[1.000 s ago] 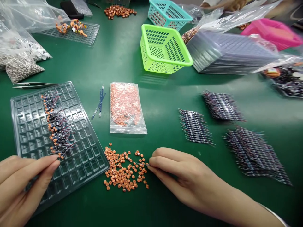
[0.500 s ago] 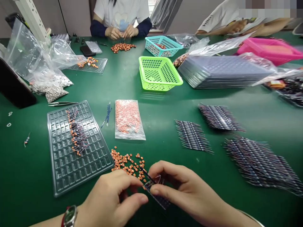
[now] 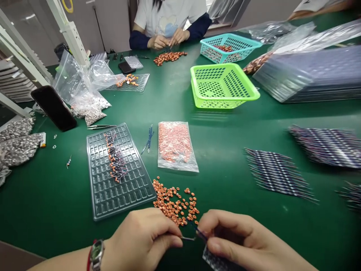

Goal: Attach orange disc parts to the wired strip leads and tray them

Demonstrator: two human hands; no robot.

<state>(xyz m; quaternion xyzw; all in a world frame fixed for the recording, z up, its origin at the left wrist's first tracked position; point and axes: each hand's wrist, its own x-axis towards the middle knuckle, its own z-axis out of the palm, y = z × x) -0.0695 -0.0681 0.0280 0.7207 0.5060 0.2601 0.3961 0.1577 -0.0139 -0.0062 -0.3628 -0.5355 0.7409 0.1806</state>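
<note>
My left hand [image 3: 153, 239] is closed in a pinch on a thin pale wire-like piece [image 3: 188, 238] that points toward my right hand. My right hand [image 3: 239, 239] grips a dark narrow strip [image 3: 201, 234] between thumb and fingertips. Below its thumb juts a dark, gridded board piece [image 3: 213, 259], partly hidden by the hand. Loose small orange ring-like parts [image 3: 175, 205] lie just beyond my fingertips. To their left is a clear compartment tray [image 3: 135, 188], with a row of small wired parts with orange ends [image 3: 115, 160] on it.
A bag of orange parts [image 3: 175, 145] lies ahead, beside blue strips [image 3: 149, 139]. Bundles of wired strips [image 3: 278, 171] are on the right. Behind stand a green basket [image 3: 225, 101] and a blue basket [image 3: 217, 56]. Tweezers [image 3: 101, 127] and a phone [image 3: 53, 107] sit left. A co-worker sits opposite.
The view has swung left, so things appear farther right. My left fingertips, apart before, are now pinched together with a thin pale piece showing. My right hand still holds the strip and board.
</note>
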